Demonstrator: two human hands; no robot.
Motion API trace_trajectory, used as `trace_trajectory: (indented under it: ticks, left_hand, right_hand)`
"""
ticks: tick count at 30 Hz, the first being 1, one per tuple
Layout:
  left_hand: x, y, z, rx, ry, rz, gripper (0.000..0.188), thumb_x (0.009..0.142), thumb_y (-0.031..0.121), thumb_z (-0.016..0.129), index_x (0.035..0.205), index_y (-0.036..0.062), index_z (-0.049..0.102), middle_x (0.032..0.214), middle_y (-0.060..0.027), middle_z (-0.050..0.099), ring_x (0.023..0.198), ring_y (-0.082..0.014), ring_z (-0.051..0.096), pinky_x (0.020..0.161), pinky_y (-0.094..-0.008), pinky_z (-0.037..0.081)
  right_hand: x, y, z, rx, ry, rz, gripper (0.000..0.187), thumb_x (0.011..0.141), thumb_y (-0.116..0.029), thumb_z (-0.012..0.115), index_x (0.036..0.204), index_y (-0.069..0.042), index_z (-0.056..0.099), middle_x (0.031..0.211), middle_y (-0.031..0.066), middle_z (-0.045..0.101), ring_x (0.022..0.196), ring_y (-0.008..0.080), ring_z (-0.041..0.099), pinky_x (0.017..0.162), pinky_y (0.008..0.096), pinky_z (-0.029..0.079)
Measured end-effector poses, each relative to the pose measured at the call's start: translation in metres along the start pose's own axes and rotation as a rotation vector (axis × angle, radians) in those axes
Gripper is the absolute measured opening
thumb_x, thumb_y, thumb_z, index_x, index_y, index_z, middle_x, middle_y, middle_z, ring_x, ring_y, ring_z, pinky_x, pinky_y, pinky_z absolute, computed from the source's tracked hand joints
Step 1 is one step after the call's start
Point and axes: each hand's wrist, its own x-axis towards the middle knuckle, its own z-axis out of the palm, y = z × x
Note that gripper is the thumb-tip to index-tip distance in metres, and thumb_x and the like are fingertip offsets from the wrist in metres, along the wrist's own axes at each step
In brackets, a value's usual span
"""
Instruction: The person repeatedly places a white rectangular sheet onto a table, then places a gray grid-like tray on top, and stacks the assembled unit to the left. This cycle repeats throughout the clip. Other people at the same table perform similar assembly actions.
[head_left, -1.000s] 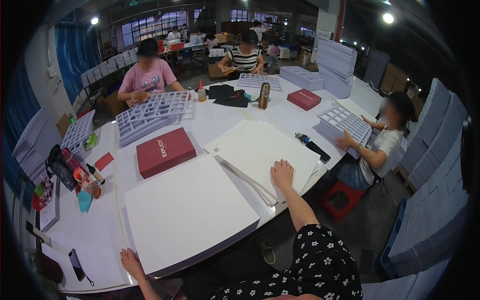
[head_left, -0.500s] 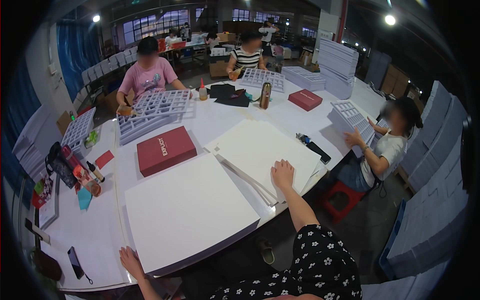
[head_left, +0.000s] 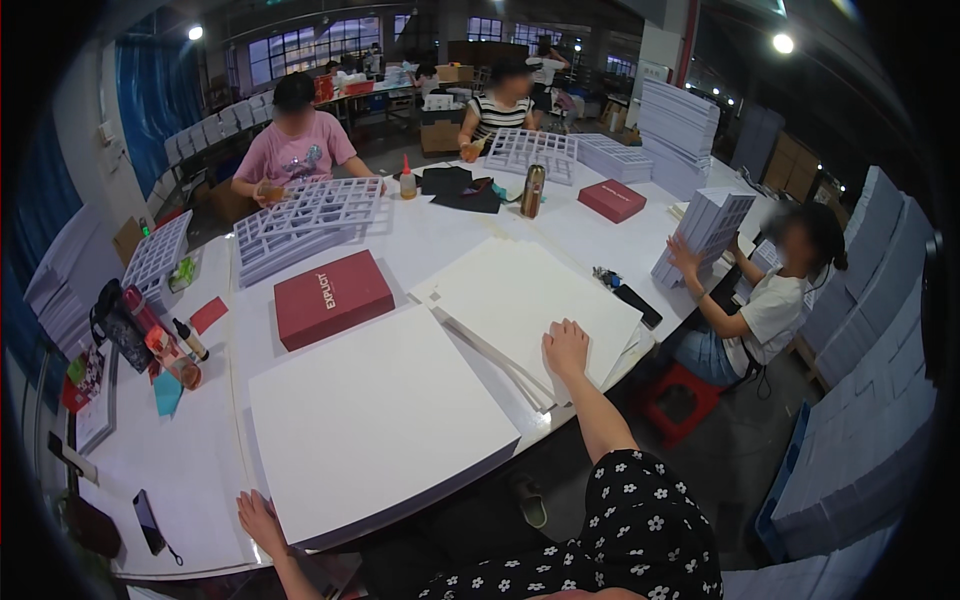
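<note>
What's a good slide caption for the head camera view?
Left hand at the near edge of a white board stack, right hand flat on a second stack, red box behind.

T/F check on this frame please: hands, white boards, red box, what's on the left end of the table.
1. The right hand lies flat on the farther stack of white boards. True.
2. The left hand holds the red box. False: it is at the near edge of the big white board; the red box sits untouched beyond it.
3. A dark phone lies on the table near the left hand. True.
4. The red box is open. False: its lid is on.
5. The metal bottle lies on its side. False: it stands upright.
</note>
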Motion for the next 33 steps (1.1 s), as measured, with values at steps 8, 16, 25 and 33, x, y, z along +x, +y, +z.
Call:
trace_trajectory:
  ticks: [8,16,25,33]
  left_hand:
    - [-0.003,-0.006,0.006,-0.012,0.055,0.026,0.046,0.09,0.018,0.067,0.132,0.0035,0.055,0.142,-0.0202,0.05,0.138,-0.0382,0.041,0.114,-0.0503,0.033]
    - [-0.001,0.012,-0.016,-0.097,0.002,-0.055,0.046,0.09,0.02,0.068,0.131,0.0025,0.056,0.142,-0.0222,0.05,0.137,-0.0398,0.042,0.114,-0.052,0.032]
    - [-0.003,0.022,-0.034,-0.089,0.013,-0.052,0.048,0.09,0.026,0.067,0.129,0.0002,0.056,0.141,-0.0248,0.049,0.137,-0.0407,0.04,0.115,-0.0524,0.029]
    - [-0.003,0.041,-0.054,-0.152,0.025,-0.068,0.047,0.091,0.027,0.064,0.128,-0.0014,0.056,0.141,-0.0249,0.05,0.138,-0.0409,0.039,0.116,-0.0522,0.027]
  right_hand:
    - [0.001,-0.003,-0.002,0.012,-0.005,0.003,0.037,0.091,-0.03,0.063,0.118,-0.006,0.062,0.131,0.0163,0.057,0.129,0.0359,0.047,0.107,0.0497,0.035]
    - [0.001,-0.002,-0.001,0.004,-0.026,-0.002,0.035,0.092,-0.03,0.06,0.117,-0.006,0.062,0.134,0.0172,0.056,0.129,0.0369,0.047,0.107,0.0507,0.035]
    - [0.001,-0.001,0.003,-0.027,-0.055,-0.02,0.036,0.093,-0.031,0.058,0.121,-0.008,0.061,0.136,0.0174,0.056,0.13,0.0368,0.048,0.106,0.0523,0.036]
    - [0.002,0.005,0.003,-0.029,-0.09,-0.013,0.038,0.095,-0.032,0.057,0.126,-0.008,0.059,0.138,0.0175,0.054,0.131,0.0356,0.047,0.107,0.0506,0.036]
